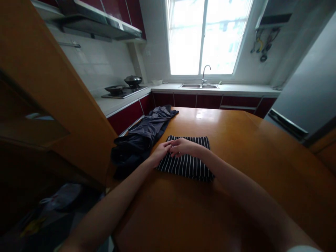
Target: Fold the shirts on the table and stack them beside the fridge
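A black cloth with white stripes [187, 168], folded into a flat rough square, lies on the wooden table in front of me. At its left edge rests my left hand [160, 153], fingers stretched out toward the right. My right hand [182, 147] reaches across the cloth from the right, its fingers slightly bent and apart, pointing left. The fingertips of both hands meet or overlap over the upper left part of the cloth. Neither hand visibly grips the fabric. Just left of the cloth is a loose pile of dark clothes [147, 133].
The round-cornered wooden table [236, 140] fills the middle. Beyond it stand a counter with a sink [191, 86] and faucet [203, 75]. Pans [133, 80] sit on the stove at left. A refrigerator [309, 80] is at right, a wooden partition [86, 140] at left.
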`<state>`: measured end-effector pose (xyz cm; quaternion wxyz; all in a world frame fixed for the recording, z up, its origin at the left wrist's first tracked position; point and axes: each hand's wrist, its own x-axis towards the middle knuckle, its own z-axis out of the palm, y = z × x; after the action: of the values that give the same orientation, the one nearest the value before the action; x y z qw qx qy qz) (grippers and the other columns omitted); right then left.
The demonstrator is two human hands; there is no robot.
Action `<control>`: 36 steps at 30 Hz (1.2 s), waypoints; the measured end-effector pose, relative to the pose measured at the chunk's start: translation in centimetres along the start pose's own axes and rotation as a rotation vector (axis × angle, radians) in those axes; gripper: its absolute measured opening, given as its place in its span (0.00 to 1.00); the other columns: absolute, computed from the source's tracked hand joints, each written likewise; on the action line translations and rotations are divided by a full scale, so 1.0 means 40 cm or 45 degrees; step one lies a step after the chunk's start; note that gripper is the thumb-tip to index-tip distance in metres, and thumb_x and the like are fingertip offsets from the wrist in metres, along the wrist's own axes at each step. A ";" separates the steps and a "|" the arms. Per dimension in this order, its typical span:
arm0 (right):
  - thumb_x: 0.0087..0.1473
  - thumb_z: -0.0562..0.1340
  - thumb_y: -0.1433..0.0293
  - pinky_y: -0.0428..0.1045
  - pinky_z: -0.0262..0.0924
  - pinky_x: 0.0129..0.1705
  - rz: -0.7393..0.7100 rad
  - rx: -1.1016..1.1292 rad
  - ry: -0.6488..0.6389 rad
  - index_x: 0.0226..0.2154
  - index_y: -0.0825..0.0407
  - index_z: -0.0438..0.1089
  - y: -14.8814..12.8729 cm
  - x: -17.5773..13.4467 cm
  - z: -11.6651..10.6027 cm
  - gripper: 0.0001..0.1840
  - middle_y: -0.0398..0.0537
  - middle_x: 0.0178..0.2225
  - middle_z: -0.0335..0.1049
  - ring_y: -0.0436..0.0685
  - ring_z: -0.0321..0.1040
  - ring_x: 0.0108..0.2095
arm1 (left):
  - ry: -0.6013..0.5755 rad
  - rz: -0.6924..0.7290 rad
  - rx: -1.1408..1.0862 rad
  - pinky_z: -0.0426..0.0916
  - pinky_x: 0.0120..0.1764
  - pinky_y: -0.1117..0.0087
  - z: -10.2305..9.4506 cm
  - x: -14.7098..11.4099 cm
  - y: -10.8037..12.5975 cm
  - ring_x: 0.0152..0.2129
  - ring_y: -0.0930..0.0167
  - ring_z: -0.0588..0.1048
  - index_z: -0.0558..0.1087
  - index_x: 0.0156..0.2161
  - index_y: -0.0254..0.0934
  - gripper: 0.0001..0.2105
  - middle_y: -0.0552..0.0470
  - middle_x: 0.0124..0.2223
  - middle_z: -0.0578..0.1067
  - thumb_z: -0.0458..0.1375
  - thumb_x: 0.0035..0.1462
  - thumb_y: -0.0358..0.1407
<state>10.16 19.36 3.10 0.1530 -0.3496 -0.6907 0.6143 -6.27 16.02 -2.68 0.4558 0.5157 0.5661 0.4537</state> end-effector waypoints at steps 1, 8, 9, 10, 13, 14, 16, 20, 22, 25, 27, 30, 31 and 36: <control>0.57 0.62 0.75 0.44 0.69 0.32 -0.035 0.004 0.029 0.42 0.56 0.76 0.003 -0.012 -0.034 0.10 0.50 0.34 0.79 0.52 0.76 0.33 | 0.015 0.025 0.058 0.62 0.61 0.56 -0.003 0.000 -0.003 0.57 0.58 0.72 0.75 0.57 0.36 0.23 0.46 0.57 0.77 0.60 0.55 0.36; 0.59 0.58 0.72 0.51 0.66 0.48 -0.150 -0.567 0.955 0.43 0.57 0.79 0.151 -0.026 -0.266 0.15 0.58 0.44 0.79 0.59 0.75 0.44 | 0.138 0.071 0.224 0.58 0.64 0.59 -0.034 0.009 0.005 0.60 0.62 0.70 0.74 0.59 0.38 0.24 0.46 0.62 0.72 0.61 0.55 0.29; 0.60 0.58 0.71 0.51 0.67 0.47 -0.132 -0.561 0.956 0.41 0.57 0.80 0.176 -0.023 -0.282 0.15 0.57 0.43 0.80 0.60 0.75 0.43 | 0.126 0.041 0.250 0.58 0.64 0.60 -0.037 0.012 0.003 0.60 0.62 0.70 0.74 0.59 0.37 0.24 0.46 0.62 0.72 0.61 0.55 0.28; 0.60 0.58 0.70 0.51 0.67 0.45 -0.118 -0.545 0.943 0.38 0.58 0.80 0.197 -0.019 -0.293 0.15 0.57 0.40 0.80 0.60 0.76 0.41 | 0.113 0.014 0.280 0.58 0.64 0.61 -0.040 0.016 0.001 0.60 0.62 0.70 0.74 0.58 0.37 0.24 0.45 0.62 0.72 0.61 0.55 0.28; 0.59 0.58 0.67 0.49 0.68 0.40 -0.095 -0.501 0.927 0.34 0.57 0.80 0.239 -0.008 -0.308 0.16 0.54 0.35 0.81 0.59 0.77 0.37 | 0.096 0.000 0.334 0.58 0.64 0.62 -0.045 0.026 -0.010 0.59 0.62 0.70 0.75 0.58 0.35 0.24 0.44 0.62 0.72 0.62 0.55 0.28; 0.59 0.58 0.66 0.48 0.68 0.39 -0.095 -0.486 0.930 0.35 0.57 0.80 0.246 -0.005 -0.311 0.16 0.53 0.35 0.81 0.59 0.77 0.38 | 0.094 0.006 0.337 0.59 0.64 0.62 -0.047 0.028 -0.013 0.59 0.61 0.70 0.74 0.58 0.35 0.24 0.44 0.62 0.72 0.62 0.55 0.28; 0.59 0.59 0.65 0.48 0.68 0.40 -0.103 -0.464 0.941 0.36 0.56 0.80 0.254 0.000 -0.315 0.15 0.52 0.38 0.81 0.58 0.76 0.39 | 0.091 0.005 0.336 0.60 0.63 0.61 -0.051 0.030 -0.020 0.59 0.61 0.71 0.74 0.59 0.35 0.23 0.43 0.61 0.72 0.62 0.56 0.29; 0.56 0.61 0.65 0.50 0.67 0.43 -0.094 -0.466 0.962 0.37 0.53 0.80 0.265 0.003 -0.322 0.13 0.50 0.37 0.81 0.58 0.75 0.40 | 0.119 0.038 0.398 0.62 0.62 0.62 -0.057 0.037 -0.032 0.58 0.62 0.72 0.74 0.59 0.35 0.22 0.43 0.60 0.73 0.60 0.58 0.30; 0.55 0.62 0.64 0.51 0.66 0.46 -0.076 -0.482 0.967 0.36 0.51 0.81 0.271 0.002 -0.323 0.12 0.48 0.35 0.81 0.58 0.75 0.40 | 0.134 0.098 0.491 0.63 0.62 0.62 -0.060 0.045 -0.039 0.57 0.62 0.73 0.74 0.59 0.34 0.22 0.43 0.59 0.74 0.60 0.59 0.32; 0.54 0.62 0.64 0.53 0.65 0.48 -0.057 -0.502 0.969 0.35 0.50 0.81 0.276 0.002 -0.321 0.12 0.47 0.36 0.81 0.59 0.75 0.41 | 0.159 0.208 0.701 0.65 0.60 0.64 -0.068 0.063 -0.050 0.55 0.63 0.74 0.73 0.59 0.31 0.21 0.43 0.58 0.75 0.58 0.61 0.32; 0.54 0.62 0.63 0.53 0.64 0.49 -0.047 -0.511 0.971 0.35 0.50 0.81 0.278 0.003 -0.321 0.12 0.48 0.36 0.81 0.59 0.75 0.42 | 0.190 0.252 0.800 0.65 0.60 0.63 -0.076 0.073 -0.050 0.55 0.62 0.74 0.73 0.59 0.30 0.22 0.42 0.57 0.76 0.57 0.60 0.30; 0.54 0.62 0.63 0.53 0.64 0.49 -0.037 -0.520 0.973 0.35 0.50 0.81 0.280 0.006 -0.321 0.12 0.48 0.37 0.81 0.59 0.75 0.42 | 0.268 0.284 0.867 0.63 0.62 0.60 -0.078 0.070 -0.030 0.56 0.60 0.73 0.72 0.59 0.29 0.23 0.40 0.58 0.75 0.55 0.59 0.28; 0.54 0.62 0.63 0.53 0.64 0.49 -0.036 -0.522 0.972 0.35 0.50 0.81 0.281 0.007 -0.321 0.13 0.49 0.37 0.81 0.59 0.75 0.42 | 0.291 0.326 0.903 0.62 0.63 0.60 -0.070 0.062 -0.019 0.57 0.60 0.72 0.72 0.59 0.29 0.22 0.39 0.59 0.74 0.54 0.60 0.28; 0.54 0.63 0.60 0.54 0.65 0.49 -0.035 -0.530 0.959 0.35 0.50 0.81 0.284 0.008 -0.320 0.14 0.49 0.37 0.81 0.60 0.75 0.42 | 0.034 0.667 1.173 0.56 0.66 0.62 0.032 -0.010 0.031 0.63 0.64 0.64 0.68 0.64 0.36 0.22 0.45 0.65 0.67 0.46 0.70 0.38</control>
<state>21.51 29.09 -5.29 0.3288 -0.5635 -0.7005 0.2892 -4.77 15.75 -1.67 0.0459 0.7808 0.5648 0.2630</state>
